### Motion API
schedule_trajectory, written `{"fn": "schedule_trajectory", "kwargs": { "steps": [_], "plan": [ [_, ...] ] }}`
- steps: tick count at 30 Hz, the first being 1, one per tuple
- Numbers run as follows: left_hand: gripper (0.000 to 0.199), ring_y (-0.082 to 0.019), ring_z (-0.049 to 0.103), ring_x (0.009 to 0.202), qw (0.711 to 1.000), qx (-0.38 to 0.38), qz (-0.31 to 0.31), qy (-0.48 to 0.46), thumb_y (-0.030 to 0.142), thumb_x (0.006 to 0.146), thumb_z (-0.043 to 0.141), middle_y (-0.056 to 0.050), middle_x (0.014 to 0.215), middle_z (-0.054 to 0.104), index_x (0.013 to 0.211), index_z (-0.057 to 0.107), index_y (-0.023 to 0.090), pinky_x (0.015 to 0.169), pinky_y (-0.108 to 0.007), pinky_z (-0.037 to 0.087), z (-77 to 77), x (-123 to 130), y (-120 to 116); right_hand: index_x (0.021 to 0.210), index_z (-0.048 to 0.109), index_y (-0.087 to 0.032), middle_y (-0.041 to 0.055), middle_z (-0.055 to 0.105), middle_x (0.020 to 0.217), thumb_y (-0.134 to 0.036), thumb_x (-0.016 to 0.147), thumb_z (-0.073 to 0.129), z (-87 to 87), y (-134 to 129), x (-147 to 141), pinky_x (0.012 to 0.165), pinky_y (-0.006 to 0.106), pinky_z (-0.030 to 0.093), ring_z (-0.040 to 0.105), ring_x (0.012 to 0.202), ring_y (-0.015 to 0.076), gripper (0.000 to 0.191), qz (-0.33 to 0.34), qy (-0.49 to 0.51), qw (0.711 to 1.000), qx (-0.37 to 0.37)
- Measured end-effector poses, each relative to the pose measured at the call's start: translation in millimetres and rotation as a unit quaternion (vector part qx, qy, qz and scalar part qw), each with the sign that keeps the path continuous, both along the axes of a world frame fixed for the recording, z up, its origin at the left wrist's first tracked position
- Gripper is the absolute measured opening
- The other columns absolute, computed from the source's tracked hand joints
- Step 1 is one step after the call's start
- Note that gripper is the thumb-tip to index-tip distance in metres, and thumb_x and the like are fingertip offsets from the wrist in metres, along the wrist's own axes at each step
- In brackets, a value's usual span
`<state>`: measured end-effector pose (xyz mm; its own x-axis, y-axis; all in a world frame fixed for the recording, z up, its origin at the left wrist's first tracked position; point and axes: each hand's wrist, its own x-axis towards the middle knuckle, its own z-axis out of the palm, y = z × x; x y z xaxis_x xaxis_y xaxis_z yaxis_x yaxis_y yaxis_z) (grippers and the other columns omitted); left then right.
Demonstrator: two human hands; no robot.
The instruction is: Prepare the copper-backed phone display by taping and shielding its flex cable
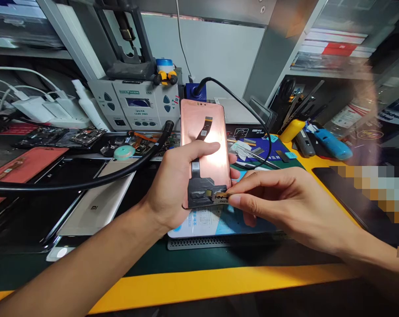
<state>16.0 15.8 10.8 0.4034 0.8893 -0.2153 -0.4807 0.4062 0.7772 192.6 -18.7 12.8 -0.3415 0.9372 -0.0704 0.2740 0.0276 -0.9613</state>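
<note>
Upright in my left hand (177,176) is a copper-coloured phone screen panel (215,132), its back facing me. My thumb lies across it and my fingertips wrap round its right edge. A dark flex cable runs down the panel to a black taped area (197,193) at its lower end. My right hand (272,198) pinches a small thin metal blade (220,197) between thumb and forefinger. The blade lies against the right part of the black area. Below the panel is a blue and white mat (202,222).
At the back stands a grey soldering station (136,103). A thick black hose (120,180) crosses the left side above a white tablet (93,202) and dark panels. Tools, a blue bottle (333,143) and a dark flat device (351,198) are on the right.
</note>
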Motion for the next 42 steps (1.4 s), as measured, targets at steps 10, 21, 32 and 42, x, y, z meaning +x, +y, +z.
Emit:
{"fn": "schedule_trajectory", "kwargs": {
  "steps": [10,21,32,42],
  "plan": [
    [0.022,-0.017,0.066,0.051,1.0,0.004,-0.002,-0.001,0.028,0.082,0.057,-0.006,0.056,0.066,0.078,0.073,0.013,0.047,-0.021,0.05,-0.6,0.2,1.6,0.086,0.079,-0.017,-0.0004,0.067,0.063,-0.027,0.08,0.077,-0.9,-0.8,0.1,0.049,0.018,0.045,0.058,0.052,0.0087,0.011,0.005,0.008,1.0,0.003],
    [0.022,-0.017,0.065,0.051,1.0,-0.001,-0.005,-0.008,0.029,0.082,0.057,-0.007,0.058,0.067,0.078,0.073,0.014,0.048,-0.022,0.051,-1.1,-0.9,0.5,0.087,0.079,-0.018,-0.0004,0.067,0.063,-0.027,0.081,0.076,-2.5,-0.1,1.8,0.049,0.018,0.044,0.058,0.053,0.0085,0.011,0.011,0.012,1.0,0.004],
    [0.021,-0.019,0.068,0.053,1.0,0.001,-0.009,-0.003,0.028,0.082,0.057,-0.007,0.059,0.068,0.08,0.072,0.014,0.049,-0.023,0.051,-0.8,0.0,1.5,0.087,0.079,-0.018,-0.0018,0.065,0.061,-0.026,0.082,0.076,0.2,-0.1,0.2,0.049,0.017,0.042,0.057,0.052,0.0075,0.01,0.007,0.009,1.0,0.001],
    [0.023,-0.017,0.066,0.051,1.0,0.003,-0.01,-0.004,0.03,0.083,0.057,-0.007,0.059,0.069,0.078,0.073,0.014,0.048,-0.022,0.05,-1.5,-0.1,0.7,0.085,0.078,-0.017,-0.0012,0.065,0.063,-0.028,0.083,0.075,-1.0,-0.2,0.5,0.05,0.019,0.042,0.057,0.053,0.0086,0.011,0.011,0.009,1.0,-0.002]
  ]
}}
